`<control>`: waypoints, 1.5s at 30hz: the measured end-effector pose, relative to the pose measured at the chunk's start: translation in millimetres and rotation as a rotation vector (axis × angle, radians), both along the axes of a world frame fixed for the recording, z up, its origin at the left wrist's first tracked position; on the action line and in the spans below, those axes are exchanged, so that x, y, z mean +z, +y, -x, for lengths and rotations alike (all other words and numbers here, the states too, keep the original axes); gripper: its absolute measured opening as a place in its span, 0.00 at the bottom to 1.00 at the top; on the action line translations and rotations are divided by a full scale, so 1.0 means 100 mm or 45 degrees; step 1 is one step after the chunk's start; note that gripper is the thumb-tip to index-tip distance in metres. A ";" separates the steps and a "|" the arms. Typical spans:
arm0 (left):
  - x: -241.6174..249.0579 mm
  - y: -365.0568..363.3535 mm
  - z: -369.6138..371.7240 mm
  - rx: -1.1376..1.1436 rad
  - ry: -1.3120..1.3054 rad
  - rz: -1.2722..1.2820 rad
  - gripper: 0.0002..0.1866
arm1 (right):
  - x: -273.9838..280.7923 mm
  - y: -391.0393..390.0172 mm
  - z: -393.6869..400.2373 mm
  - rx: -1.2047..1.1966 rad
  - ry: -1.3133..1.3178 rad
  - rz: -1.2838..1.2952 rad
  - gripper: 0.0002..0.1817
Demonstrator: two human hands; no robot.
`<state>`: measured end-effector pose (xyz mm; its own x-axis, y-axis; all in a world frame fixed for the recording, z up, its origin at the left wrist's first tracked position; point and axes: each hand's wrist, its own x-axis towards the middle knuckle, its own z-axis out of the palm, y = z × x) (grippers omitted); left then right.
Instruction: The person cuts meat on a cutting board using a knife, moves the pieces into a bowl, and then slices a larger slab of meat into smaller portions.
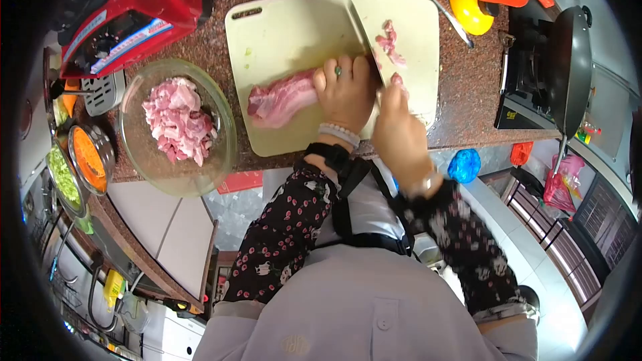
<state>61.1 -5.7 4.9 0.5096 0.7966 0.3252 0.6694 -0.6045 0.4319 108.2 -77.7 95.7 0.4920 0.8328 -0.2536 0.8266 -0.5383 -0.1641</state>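
A long slab of raw meat (pixel 282 99) lies on the pale cutting board (pixel 294 33). My left hand (pixel 346 90) presses down on the slab's right end with curled fingers, and a ring and beads show on it. In my right hand (pixel 401 130) is a kitchen knife (pixel 361 30), its blade upright right beside my left fingers and pointing to the far side of the board. Small cut pieces of meat (pixel 390 43) lie to the right of the blade. The knife's handle is mostly hidden in my grip.
A glass bowl (pixel 227 127) of cut meat stands left of the board. Further left are bowls of shredded carrot (pixel 89 159) and green shreds (pixel 63 177). A red appliance (pixel 144 17) is at upper left. A wok (pixel 565 70) and stove (pixel 525 73) stand right, near a yellow object (pixel 469 10).
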 end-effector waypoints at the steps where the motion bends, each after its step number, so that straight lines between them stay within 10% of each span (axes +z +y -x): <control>1: 0.02 0.00 0.02 0.008 0.023 0.058 0.09 | 0.00 0.23 -0.07 0.093 -0.068 0.032 0.09; 7: 0.01 0.00 -0.03 0.026 -0.040 0.071 0.06 | -0.05 -0.95 0.14 -0.070 0.035 0.195 0.12; 13: 0.03 0.00 0.00 -0.008 0.034 0.071 0.09 | -0.17 0.25 -0.17 0.138 -0.059 -0.061 0.09; 22: 0.05 0.05 0.09 -0.109 -0.503 0.409 0.05 | 0.14 -0.22 -0.55 -0.269 0.200 -0.057 0.12; 36: 0.00 0.03 0.00 -0.011 -0.071 0.054 0.07 | 0.10 -0.60 0.11 -0.141 0.176 0.189 0.12; 40: -0.02 0.05 0.03 -0.012 -0.026 0.089 0.07 | -0.07 0.43 -0.20 -0.042 0.116 -0.098 0.11; 45: -0.07 0.02 0.02 0.024 -0.029 0.022 0.07 | -0.07 -0.58 0.04 -0.052 0.107 0.156 0.11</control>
<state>58.9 -3.4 -2.1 0.4868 0.8116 0.3230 0.6705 -0.5842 0.4574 104.3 -135.5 88.3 0.4976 0.7727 -0.3941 0.7896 -0.5916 -0.1630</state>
